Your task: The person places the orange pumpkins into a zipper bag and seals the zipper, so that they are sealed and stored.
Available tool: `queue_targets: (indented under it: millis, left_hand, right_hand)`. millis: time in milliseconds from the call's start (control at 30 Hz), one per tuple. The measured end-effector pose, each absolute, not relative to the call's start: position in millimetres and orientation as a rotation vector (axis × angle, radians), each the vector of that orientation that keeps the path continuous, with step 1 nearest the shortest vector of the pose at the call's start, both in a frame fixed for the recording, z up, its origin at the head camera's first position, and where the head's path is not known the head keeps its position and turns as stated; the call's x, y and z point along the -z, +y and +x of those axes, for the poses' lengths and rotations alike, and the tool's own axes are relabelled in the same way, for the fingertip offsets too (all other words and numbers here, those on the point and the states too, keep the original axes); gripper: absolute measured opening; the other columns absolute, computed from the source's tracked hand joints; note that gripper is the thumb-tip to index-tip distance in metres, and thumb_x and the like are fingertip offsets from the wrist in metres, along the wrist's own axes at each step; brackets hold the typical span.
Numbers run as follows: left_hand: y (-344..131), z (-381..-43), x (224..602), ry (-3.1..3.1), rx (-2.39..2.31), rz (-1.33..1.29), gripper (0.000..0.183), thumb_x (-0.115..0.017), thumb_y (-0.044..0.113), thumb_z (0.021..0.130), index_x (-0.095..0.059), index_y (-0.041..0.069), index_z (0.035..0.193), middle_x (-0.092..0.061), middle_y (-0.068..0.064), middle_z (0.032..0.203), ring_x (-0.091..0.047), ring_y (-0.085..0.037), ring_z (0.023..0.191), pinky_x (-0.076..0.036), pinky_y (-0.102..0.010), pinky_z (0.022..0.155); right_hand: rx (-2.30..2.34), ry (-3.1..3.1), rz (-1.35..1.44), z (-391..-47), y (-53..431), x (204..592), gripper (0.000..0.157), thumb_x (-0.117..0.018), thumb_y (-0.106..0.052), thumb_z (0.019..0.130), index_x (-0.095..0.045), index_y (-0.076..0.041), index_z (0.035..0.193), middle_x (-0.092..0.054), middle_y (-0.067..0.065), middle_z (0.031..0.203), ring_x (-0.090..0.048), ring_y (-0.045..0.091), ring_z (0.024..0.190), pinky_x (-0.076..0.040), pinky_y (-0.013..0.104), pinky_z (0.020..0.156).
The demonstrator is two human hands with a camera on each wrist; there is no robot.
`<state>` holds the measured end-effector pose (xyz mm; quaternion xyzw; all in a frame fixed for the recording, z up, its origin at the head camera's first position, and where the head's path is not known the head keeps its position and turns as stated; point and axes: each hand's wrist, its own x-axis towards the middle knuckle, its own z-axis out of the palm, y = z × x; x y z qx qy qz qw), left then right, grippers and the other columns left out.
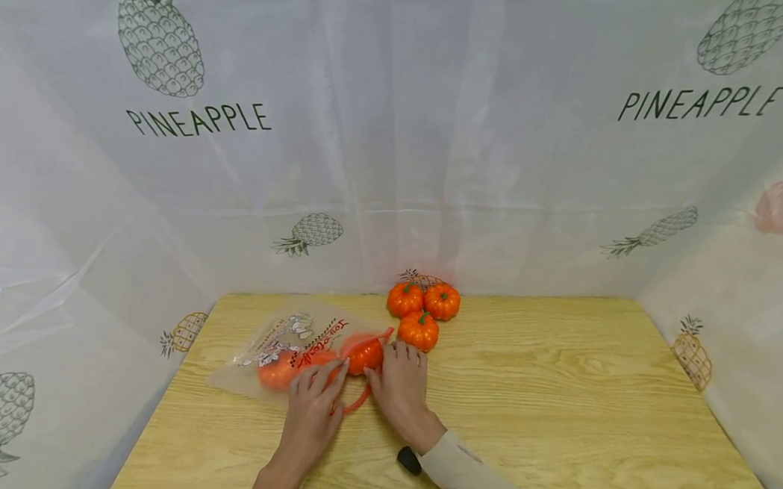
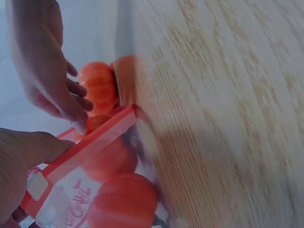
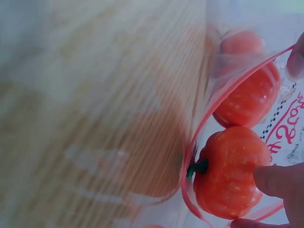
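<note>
A clear zip bag (image 1: 249,367) with red print and a red zip edge (image 2: 90,147) lies on its side at the left of the table. My left hand (image 1: 314,412) pinches the red edge between thumb and fingers, and the mouth stands open. Orange toy pumpkins (image 2: 121,202) show through the plastic. Another toy pumpkin (image 3: 232,173), with a green stem, sits at the bag's mouth. The thumb of my right hand (image 1: 403,383) touches its side. In the left wrist view the right hand's other fingers (image 2: 78,88) hang loosely, not wrapped round it.
Three more toy pumpkins (image 1: 421,314) stand grouped at the table's back edge, just beyond my right hand. A white curtain (image 1: 517,170) printed with pineapples rises behind the wooden table (image 1: 557,404). Black objects (image 1: 409,460) show beside both wrists.
</note>
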<state>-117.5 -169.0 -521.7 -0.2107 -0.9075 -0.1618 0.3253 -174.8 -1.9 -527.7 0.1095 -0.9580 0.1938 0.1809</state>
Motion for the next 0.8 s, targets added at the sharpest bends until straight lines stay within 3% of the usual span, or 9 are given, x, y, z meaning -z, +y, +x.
queue_targets:
  millis: [400,633,800]
  left_hand:
    - [-169.1,-118.3,519.1,-2.375,0.422,-0.543,0.076,-0.097,-0.005,0.057,-0.074,0.000,0.130,-0.067,-0.011,0.132,-0.055,-0.034,0.113,-0.040,-0.050,0.095]
    - [-168.5,-115.5,519.1,-2.346,0.431,-0.554,0.076,-0.094,-0.008,0.056,-0.074,0.000,0.129,-0.068,-0.012,0.130,-0.057,-0.034,0.112,-0.040,-0.048,0.094]
    - [-168.7,-114.3,519.8,-2.345,0.415,-0.557,0.075,-0.093,-0.008,0.057,-0.074,0.000,0.129,-0.068,-0.011,0.131,-0.057,-0.033,0.113,-0.042,-0.048,0.091]
  right_hand:
    - [-0.487,-2.652,0.320,-184.5,-11.1,527.3,0.044,-0.087,-0.038,0.087,-0.073,-0.007,0.115,-0.066,0.012,0.108,-0.059,0.033,0.101,-0.048,0.047,0.094]
    - [-0.445,-2.670,0.308,-188.3,-14.6,529.6,0.036,-0.085,-0.040,0.088,-0.074,-0.008,0.100,-0.064,0.010,0.101,-0.057,0.031,0.094,-0.048,0.044,0.089]
    - [-0.482,-2.693,0.300,-181.8,-10.4,526.4,0.037,-0.086,-0.038,0.088,-0.076,-0.007,0.105,-0.064,0.010,0.103,-0.058,0.032,0.096,-0.049,0.046,0.091]
